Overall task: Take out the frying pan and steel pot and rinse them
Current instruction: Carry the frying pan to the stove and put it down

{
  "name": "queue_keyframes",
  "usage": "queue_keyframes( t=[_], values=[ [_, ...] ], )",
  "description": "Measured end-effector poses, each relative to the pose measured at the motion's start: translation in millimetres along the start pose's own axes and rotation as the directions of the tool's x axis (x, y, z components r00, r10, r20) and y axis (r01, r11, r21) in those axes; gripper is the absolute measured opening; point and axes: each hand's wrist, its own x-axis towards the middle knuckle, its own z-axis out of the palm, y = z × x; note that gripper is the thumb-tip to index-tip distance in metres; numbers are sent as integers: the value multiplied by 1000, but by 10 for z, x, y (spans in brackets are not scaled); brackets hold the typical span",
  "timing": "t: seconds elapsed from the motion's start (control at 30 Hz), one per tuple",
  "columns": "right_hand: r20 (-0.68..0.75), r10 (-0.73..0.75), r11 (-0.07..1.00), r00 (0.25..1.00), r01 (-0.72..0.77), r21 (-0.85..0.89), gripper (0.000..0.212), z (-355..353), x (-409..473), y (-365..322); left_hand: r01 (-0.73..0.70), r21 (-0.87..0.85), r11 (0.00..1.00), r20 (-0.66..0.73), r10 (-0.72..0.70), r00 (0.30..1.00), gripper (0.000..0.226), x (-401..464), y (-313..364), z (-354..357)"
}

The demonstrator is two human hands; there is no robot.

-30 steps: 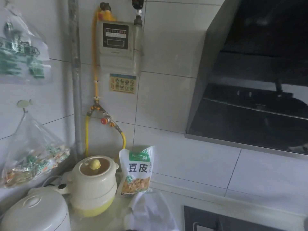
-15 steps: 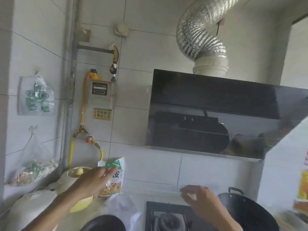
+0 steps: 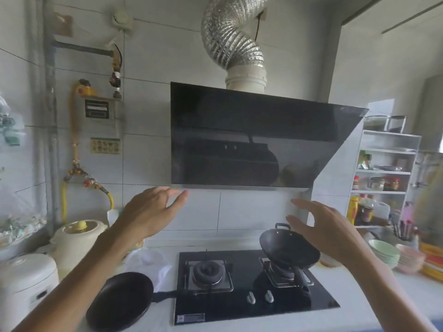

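Observation:
A black frying pan (image 3: 119, 300) lies on the white counter left of the hob, its handle pointing right. A black wok (image 3: 288, 249) sits on the right burner, handle toward me. No steel pot shows on the counter; a steel vessel (image 3: 386, 123) stands atop the shelf at the right. My left hand (image 3: 149, 212) hovers raised in front of the wall tiles, fingers spread and empty. My right hand (image 3: 328, 227) hangs in the air just right of the wok, fingers extended, holding nothing.
A black gas hob (image 3: 249, 305) fills the counter's middle under a dark range hood (image 3: 251, 137). A white rice cooker (image 3: 24, 286) and cream stew pot (image 3: 76, 240) stand at the left. Stacked bowls (image 3: 386, 252) and a shelf of bottles (image 3: 381, 180) are at the right.
The view has pulled back and swung right from the gas meter to the whole hob. Both hands came into view and rose; the frying pan and wok now show fully.

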Motion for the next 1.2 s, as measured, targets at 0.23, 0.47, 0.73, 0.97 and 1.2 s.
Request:
queue_keyframes(
  t=[0.23,0.47,0.73,0.97,1.2],
  values=[
    [-153,68,988,986,-88,-129,62,-131,-230,306,-109,-77,991,40,113,993,81,88,437,287],
    [-339,173,947,925,-251,-202,67,-330,-524,650,-239,-230,943,15,249,968,83,299,1092,603],
    [-454,379,814,806,-524,-251,63,-840,-1176,1396,-453,-363,814,15,492,871,86,388,2324,1120],
    [-550,517,660,656,-714,-233,61,-1375,-1883,2595,-574,-488,657,58,681,730,74,130,3982,1727],
    [-555,596,543,580,-800,-254,54,-2035,-2510,3953,-608,-613,505,93,810,579,57,-394,6026,2381]
  ],
)
